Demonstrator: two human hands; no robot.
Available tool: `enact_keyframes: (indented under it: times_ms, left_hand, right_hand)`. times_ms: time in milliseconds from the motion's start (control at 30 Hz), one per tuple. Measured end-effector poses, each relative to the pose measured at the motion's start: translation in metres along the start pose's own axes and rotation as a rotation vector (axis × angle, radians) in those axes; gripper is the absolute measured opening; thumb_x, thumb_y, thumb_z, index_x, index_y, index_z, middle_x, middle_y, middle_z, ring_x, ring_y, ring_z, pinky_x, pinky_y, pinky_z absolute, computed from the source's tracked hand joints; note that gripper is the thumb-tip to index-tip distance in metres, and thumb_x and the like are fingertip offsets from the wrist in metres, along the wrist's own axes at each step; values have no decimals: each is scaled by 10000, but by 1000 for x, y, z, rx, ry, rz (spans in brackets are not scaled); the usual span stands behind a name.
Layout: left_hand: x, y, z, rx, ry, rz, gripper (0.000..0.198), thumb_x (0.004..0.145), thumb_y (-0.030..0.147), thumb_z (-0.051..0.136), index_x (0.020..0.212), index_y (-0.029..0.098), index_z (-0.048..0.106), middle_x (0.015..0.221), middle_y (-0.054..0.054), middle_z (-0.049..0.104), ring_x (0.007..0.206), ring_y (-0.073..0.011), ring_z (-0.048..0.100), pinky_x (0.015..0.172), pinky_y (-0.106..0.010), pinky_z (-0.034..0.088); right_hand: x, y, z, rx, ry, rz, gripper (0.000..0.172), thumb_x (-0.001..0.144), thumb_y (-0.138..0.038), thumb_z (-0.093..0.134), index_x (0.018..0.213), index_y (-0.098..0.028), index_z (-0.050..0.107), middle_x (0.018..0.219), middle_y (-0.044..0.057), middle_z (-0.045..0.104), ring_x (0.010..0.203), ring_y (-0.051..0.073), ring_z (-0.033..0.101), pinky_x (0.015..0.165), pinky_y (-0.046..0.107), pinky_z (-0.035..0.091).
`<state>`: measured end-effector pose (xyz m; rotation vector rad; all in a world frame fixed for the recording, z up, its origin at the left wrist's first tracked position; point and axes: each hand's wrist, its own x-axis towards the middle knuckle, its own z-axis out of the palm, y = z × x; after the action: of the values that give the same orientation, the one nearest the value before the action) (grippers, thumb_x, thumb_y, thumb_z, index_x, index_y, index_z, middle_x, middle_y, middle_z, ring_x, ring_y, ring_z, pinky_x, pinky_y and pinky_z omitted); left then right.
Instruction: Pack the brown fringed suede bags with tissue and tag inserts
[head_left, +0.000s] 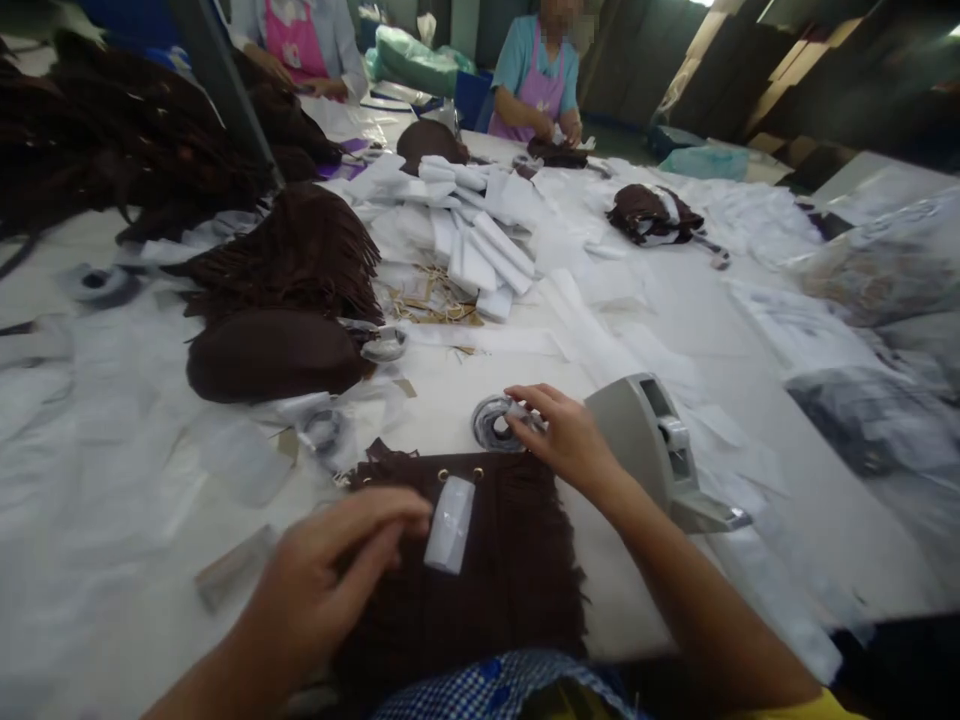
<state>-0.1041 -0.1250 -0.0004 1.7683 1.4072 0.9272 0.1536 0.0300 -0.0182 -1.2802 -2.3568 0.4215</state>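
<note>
A dark brown fringed bag (487, 590) lies flat on the white table in front of me, with a small clear plastic packet (450, 522) on its upper middle. My left hand (330, 580) hovers over the bag's left side, fingers bent together toward the packet's edge. My right hand (564, 436) reaches past the bag's top edge and pinches a small clear piece at a tape roll (491, 423). A grey tape dispenser (660, 445) stands just right of that hand.
Piles of brown fringed bags (292, 260) sit at the left and back left. Folded white paper pieces (480, 240) heap in the middle. Two people in aprons (536, 80) work at the far side. Plastic-wrapped bundles (885, 270) lie at right.
</note>
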Motion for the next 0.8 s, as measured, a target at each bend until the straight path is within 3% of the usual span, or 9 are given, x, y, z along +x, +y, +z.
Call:
enact_keyframes:
  times_ms: [33, 67, 133, 233, 333, 533, 700, 800]
  left_hand:
    - [18, -5, -2, 132, 90, 25, 278, 963, 325, 533, 1198, 274, 671, 1167, -49, 724, 990, -197, 703, 874, -332, 578]
    - [35, -11, -1, 240, 74, 51, 313, 941, 366, 565, 1219, 257, 661, 1230, -66, 697, 1106, -244, 659, 963, -406, 540]
    - [63, -26, 6, 334, -83, 65, 339, 930, 395, 584, 1221, 237, 655, 1213, -73, 700, 1121, -264, 640, 978, -435, 517]
    - [84, -37, 14, 247, -295, 57, 224, 938, 346, 594, 1116, 251, 690, 1060, -33, 726, 981, -202, 667, 876, -330, 535]
    - [84, -29, 8, 135, -314, 124, 149, 950, 286, 581, 1030, 265, 705, 1005, -9, 709, 948, -162, 654, 834, -266, 516]
    - [68, -12, -2, 147, -242, 277, 188, 978, 258, 520, 1047, 248, 695, 1003, -38, 690, 925, -159, 645, 790, -257, 519]
    - [70, -19, 6, 200, -213, 193, 187, 974, 260, 525, 1044, 246, 698, 989, -42, 695, 929, -176, 640, 808, -291, 518]
    - [76, -21, 13, 191, -193, 135, 162, 958, 251, 556, 1018, 254, 706, 988, -26, 705, 949, -174, 641, 833, -294, 512]
  right_hand:
    - [0, 0, 2, -11, -8, -17, 288, 905, -289, 635, 1188, -241, 641, 1108, 57, 692, 956, 199, 663, 838, 309, 504]
    - [1, 0, 3, -19, -19, -32, 274, 907, -282, 636, 1178, -242, 639, 1102, 59, 695, 981, 206, 656, 853, 322, 504]
    - [4, 1, 3, -8, -57, -67, 237, 908, -266, 644, 1144, -242, 642, 1091, 56, 700, 1021, 210, 641, 869, 335, 505]
    - [8, 1, -3, 74, -128, -132, 195, 899, -237, 670, 1093, -235, 663, 1079, 41, 717, 1022, 193, 640, 894, 324, 500]
    - [11, -4, -12, 160, -219, -196, 191, 897, -204, 672, 1085, -228, 693, 1071, 25, 736, 1001, 175, 654, 908, 305, 499]
    - [16, -16, -29, 283, -547, -241, 213, 941, -224, 610, 1098, -261, 749, 1039, 1, 769, 957, 162, 698, 882, 277, 521]
    - [16, -24, -37, 373, -752, -206, 329, 1012, -357, 487, 1285, -288, 658, 1217, 14, 716, 1071, 188, 680, 953, 301, 490]
    - [12, -28, -25, 274, -728, -232, 362, 978, -481, 524, 1125, -223, 732, 1039, 55, 761, 928, 206, 697, 867, 311, 494]
